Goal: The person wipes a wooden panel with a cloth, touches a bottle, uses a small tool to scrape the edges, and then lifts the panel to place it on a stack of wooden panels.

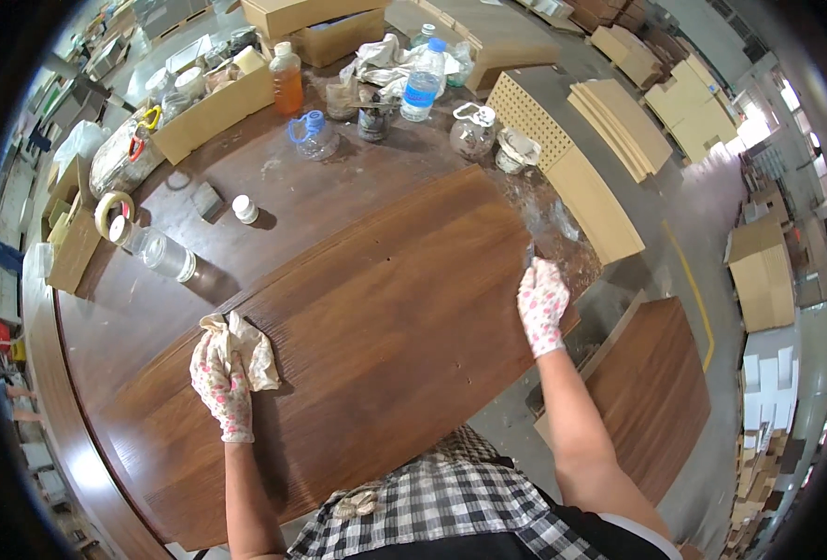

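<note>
A long brown wood-grain panel (367,308) lies across the table in front of me, with a few small dark marks on its face. My left hand (219,387), in a white glove with a pink pattern, is closed on a crumpled cream cloth (257,357) and rests on the left part of the panel. At the panel's right end is my right hand (542,306), gloved alike. Its fingers are closed, and a small dark tip shows just beyond them; what it belongs to is too small to tell.
Along the table's far side stand an orange-filled bottle (287,82), a blue-capped bottle (421,86), a jug (315,138) and a round jar (472,131). A clear bottle (163,254) and small white bottle (245,209) are left. Another brown panel (651,392) leans at right.
</note>
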The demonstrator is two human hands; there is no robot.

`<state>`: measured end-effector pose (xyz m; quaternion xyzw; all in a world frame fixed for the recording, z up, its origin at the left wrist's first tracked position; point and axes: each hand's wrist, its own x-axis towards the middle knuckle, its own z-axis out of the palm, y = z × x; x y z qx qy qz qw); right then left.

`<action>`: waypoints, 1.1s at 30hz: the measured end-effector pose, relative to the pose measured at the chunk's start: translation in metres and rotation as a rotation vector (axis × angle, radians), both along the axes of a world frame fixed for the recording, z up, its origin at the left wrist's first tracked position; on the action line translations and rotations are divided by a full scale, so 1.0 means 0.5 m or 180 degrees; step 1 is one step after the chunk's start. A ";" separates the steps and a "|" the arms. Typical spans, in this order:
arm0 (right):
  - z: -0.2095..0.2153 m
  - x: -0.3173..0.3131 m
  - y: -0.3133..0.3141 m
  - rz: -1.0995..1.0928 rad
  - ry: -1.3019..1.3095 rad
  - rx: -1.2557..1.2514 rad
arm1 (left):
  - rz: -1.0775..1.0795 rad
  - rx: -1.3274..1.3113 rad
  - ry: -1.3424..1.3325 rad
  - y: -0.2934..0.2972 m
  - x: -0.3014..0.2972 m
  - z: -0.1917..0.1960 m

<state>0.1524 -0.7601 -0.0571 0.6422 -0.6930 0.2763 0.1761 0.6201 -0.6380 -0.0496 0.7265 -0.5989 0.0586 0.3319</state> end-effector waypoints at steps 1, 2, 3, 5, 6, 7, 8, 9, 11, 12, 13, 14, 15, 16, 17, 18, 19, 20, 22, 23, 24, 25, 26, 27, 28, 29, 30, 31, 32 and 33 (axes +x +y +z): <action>-0.017 0.034 0.009 0.0160 0.0003 0.0392 | -0.0103 -0.0050 -0.0061 -0.004 0.001 0.008; 0.010 0.116 0.026 0.0340 0.0008 0.0811 | -0.0189 -0.0070 -0.0128 0.002 0.004 0.012; 0.034 0.176 0.037 0.0463 -0.0014 0.1704 | -0.0033 0.0030 -0.0167 0.001 -0.006 0.012; 0.021 0.224 0.031 0.0962 -0.0232 0.1176 | -0.0077 0.0086 0.0025 0.004 0.008 -0.004; 0.022 0.215 0.009 0.0954 -0.0237 0.1137 | -0.0146 -0.0027 -0.0045 0.003 0.004 0.003; 0.011 0.193 -0.019 0.0858 -0.0763 0.0785 | -0.0279 -0.0123 -0.0130 0.006 0.007 0.006; 0.030 0.182 -0.040 0.0477 -0.1326 0.1038 | -0.0144 0.0065 -0.0231 0.012 -0.002 0.017; 0.030 0.204 -0.050 0.0512 -0.1322 0.1040 | -0.0132 0.0023 -0.0182 0.019 0.010 0.018; 0.029 0.298 -0.044 0.1134 -0.0483 0.0936 | 0.0162 0.0006 -0.0225 0.043 0.047 0.012; 0.036 0.346 -0.028 0.1396 -0.0041 0.0878 | 0.0165 0.0015 -0.0223 0.050 0.059 0.020; 0.032 0.413 0.009 0.1761 0.0004 0.0957 | 0.0231 -0.0007 -0.0308 0.062 0.075 0.015; 0.024 0.464 0.038 0.2133 0.0050 0.1031 | 0.0304 -0.0030 -0.0395 0.069 0.087 0.010; 0.025 0.461 0.040 0.2115 -0.0046 0.1138 | 0.0308 0.0001 -0.0299 0.076 0.094 0.005; 0.028 0.445 0.039 0.2088 -0.0140 0.1244 | 0.0299 -0.0001 -0.0300 0.077 0.101 -0.001; 0.040 0.412 0.010 0.1720 -0.0205 0.1469 | 0.0324 -0.0043 -0.0256 0.086 0.111 -0.005; 0.051 0.362 -0.014 0.1337 -0.0350 0.1095 | 0.0316 -0.0090 -0.0194 0.092 0.114 -0.005; 0.045 0.296 -0.034 0.0855 -0.0578 0.0936 | 0.0361 -0.0013 -0.0204 0.090 0.110 -0.001; 0.020 0.217 -0.055 0.0636 -0.0399 0.0378 | 0.0301 -0.0017 -0.0166 0.079 0.105 0.001; 0.019 0.240 -0.007 0.0582 -0.0655 0.0972 | 0.0279 -0.0056 -0.0094 0.080 0.113 -0.005; 0.044 0.313 0.046 0.1048 -0.0082 0.1173 | 0.0230 -0.0052 -0.0168 0.084 0.126 -0.009; 0.071 0.398 0.119 0.1479 0.0511 0.1358 | 0.0236 0.0000 -0.0233 0.083 0.128 -0.008; 0.065 0.448 0.193 0.2146 0.0314 0.0924 | 0.0190 -0.0026 -0.0246 0.079 0.124 -0.006; 0.052 0.489 0.254 0.2525 -0.0081 0.0642 | 0.0156 -0.0049 -0.0279 0.077 0.126 -0.004; 0.044 0.474 0.259 0.2320 0.0168 0.0776 | 0.0135 -0.0063 -0.0393 0.078 0.126 -0.004; 0.039 0.444 0.253 0.2113 0.0409 0.0912 | 0.0053 -0.0073 -0.0391 0.074 0.127 -0.007; 0.042 0.389 0.213 0.1662 0.0468 0.0875 | 0.0002 -0.0103 -0.0415 0.078 0.134 -0.009; 0.067 0.334 0.176 0.0917 0.0235 0.1308 | -0.0052 -0.0135 -0.0443 0.081 0.141 -0.009; 0.047 0.238 0.143 0.0687 -0.0137 0.0808 | -0.0121 -0.0143 -0.0400 0.070 0.127 -0.006; 0.068 0.213 0.133 0.0494 -0.0515 0.0301 | -0.0197 -0.0165 -0.0405 0.064 0.128 -0.010; 0.066 0.222 0.156 0.0450 -0.0216 0.0607 | -0.0206 -0.0199 -0.0479 0.061 0.131 -0.021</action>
